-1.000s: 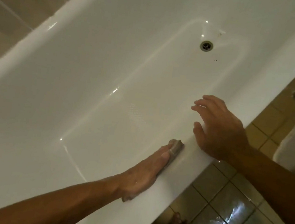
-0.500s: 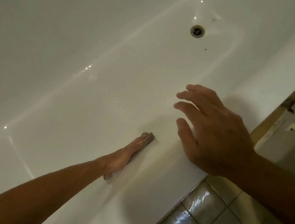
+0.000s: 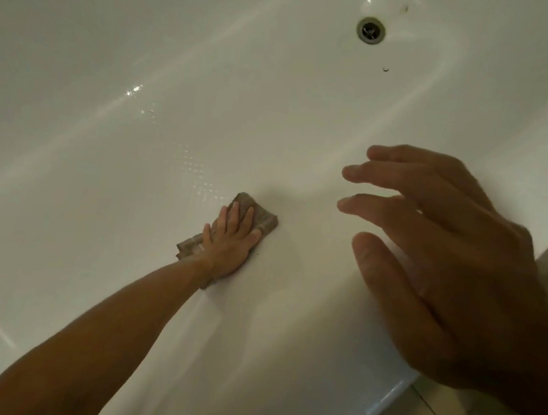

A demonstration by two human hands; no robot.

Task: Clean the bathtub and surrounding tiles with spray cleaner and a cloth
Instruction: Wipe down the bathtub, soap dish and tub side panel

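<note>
Left hand (image 3: 231, 241) fingers flat, half-hiding cloth (image 3: 258, 214) in bathtub (image 3: 104, 117); right hand (image 3: 448, 263) fingers released.

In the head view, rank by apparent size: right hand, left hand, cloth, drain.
1. Right hand, though it is nearest the camera, which inflates it.
2. Left hand and cloth: alike; the hand hides part of the cloth.
3. Drain.

The scene is dimly and warmly lit. Small glints and pale curved streaks of glare are seen on the glossy white enamel bathtub (image 3: 146, 53). A soft shadow is cast beside the brownish folded cloth (image 3: 258, 214). The large near right hand (image 3: 456, 281) is rendered dark and blurred, and lines are bowed by wide-angle distortion.
</note>
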